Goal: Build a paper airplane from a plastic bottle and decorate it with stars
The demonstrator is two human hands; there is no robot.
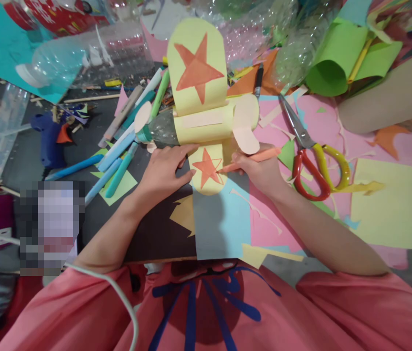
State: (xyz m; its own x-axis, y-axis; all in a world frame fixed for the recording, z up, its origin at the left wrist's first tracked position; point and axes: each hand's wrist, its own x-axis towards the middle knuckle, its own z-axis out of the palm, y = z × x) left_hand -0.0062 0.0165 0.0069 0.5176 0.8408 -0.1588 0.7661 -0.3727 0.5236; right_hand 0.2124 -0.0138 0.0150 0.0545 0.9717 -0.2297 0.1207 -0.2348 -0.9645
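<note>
A paper-wrapped plastic bottle airplane (202, 126) lies in front of me, with yellow wings to its far and near sides. The far wing (218, 53) bears a filled orange star. On the near wing (206, 187), the orange star is partly coloured, with its right points only outlined. My right hand (255, 168) grips an orange marker (260, 155), its tip touching that star's right part. My left hand (167, 170) lies with fingers apart at the near wing's left edge, thumb and fingertips against the paper. Left of it points the bottle's teal cap (142, 132).
Scissors (306, 146) with red and yellow handles lie right of my right hand. Several markers (118, 156) and a blue glue gun (49, 139) are at left. Plastic bottles (89, 53) lie behind. Another person's arm (388, 92) reaches in from the right. Paper scraps cover the right side.
</note>
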